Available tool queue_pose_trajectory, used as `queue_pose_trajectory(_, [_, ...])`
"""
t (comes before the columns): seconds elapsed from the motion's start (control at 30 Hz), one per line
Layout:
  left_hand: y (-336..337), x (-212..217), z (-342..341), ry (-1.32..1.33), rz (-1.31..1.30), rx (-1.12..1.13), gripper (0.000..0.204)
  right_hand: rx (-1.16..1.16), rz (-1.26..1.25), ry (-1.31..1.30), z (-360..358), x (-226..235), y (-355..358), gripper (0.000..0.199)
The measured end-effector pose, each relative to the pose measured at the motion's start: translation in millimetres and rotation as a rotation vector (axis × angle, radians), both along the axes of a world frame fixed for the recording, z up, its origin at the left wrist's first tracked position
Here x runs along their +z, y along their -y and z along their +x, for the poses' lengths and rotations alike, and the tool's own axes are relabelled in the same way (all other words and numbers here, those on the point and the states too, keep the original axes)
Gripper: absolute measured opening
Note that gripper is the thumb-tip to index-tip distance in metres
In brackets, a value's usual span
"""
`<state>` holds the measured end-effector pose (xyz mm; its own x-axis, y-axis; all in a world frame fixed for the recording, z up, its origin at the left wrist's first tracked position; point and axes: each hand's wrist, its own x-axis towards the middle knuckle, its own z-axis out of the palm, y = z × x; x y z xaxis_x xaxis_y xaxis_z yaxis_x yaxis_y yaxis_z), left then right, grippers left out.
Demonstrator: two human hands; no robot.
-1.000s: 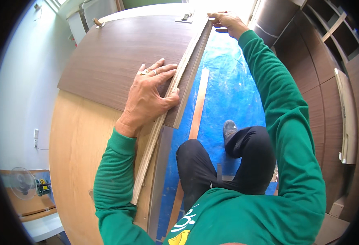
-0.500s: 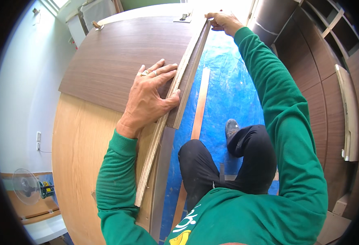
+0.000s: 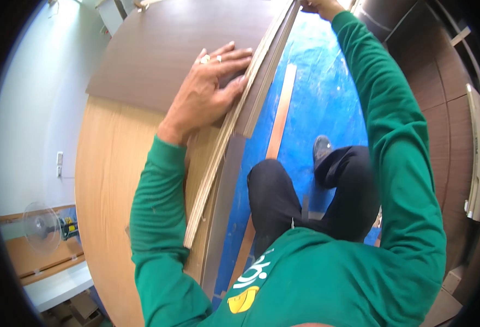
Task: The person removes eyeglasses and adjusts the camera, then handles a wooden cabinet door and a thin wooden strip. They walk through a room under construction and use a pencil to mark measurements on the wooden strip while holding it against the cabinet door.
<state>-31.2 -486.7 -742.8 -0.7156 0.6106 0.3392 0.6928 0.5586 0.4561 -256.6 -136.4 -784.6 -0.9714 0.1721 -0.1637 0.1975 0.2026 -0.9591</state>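
Observation:
A long, thin plywood strip [image 3: 214, 180] lies along the right edge of a dark brown wood-grain panel [image 3: 142, 60]. My left hand [image 3: 207, 92], with rings on it, rests flat on this panel. Its fingers are spread, with the fingertips and thumb against the strip. At the top edge of the picture my right hand [image 3: 322, 7] closes its fingers at the strip's far end; the frame cuts off part of the hand. Beneath the dark panel is a light wood-grain panel [image 3: 112, 163], and the strip's near end extends over it.
Blue sheeting [image 3: 327, 92] covers the floor on the right, with a narrow brown strip [image 3: 282, 111] on it. Dark brown cabinet fronts [image 3: 431, 87] line the right side. A fan [image 3: 42, 226] stands at lower left beside a white surface [image 3: 60, 286].
The view has shifted, so the panels and both hands sit higher in the picture. My left thumb has drawn in from across the strip to its side. My right hand stays at the far end.

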Motion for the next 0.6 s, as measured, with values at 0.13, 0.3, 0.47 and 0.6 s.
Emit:
queue_pose_trajectory(0.13, [20,-4,9,0.011,0.005,0.038,0.036,0.047,0.097,-0.003,27,15,46,0.039])
queue_pose_trajectory(0.3, [11,-15,-7,-0.058,0.01,-0.034,0.038,0.067,-0.066,-0.142,-4,-16,-2,0.034])
queue_pose_trajectory(0.47, [10,-15,-9,-0.067,0.011,-0.07,0.039,-0.038,-0.001,-0.108,16,5,13,0.034])
queue_pose_trajectory(0.6, [29,-12,3,0.02,-0.038,-0.009,0.039,0.08,-0.084,-0.061,-30,-38,28,0.034])
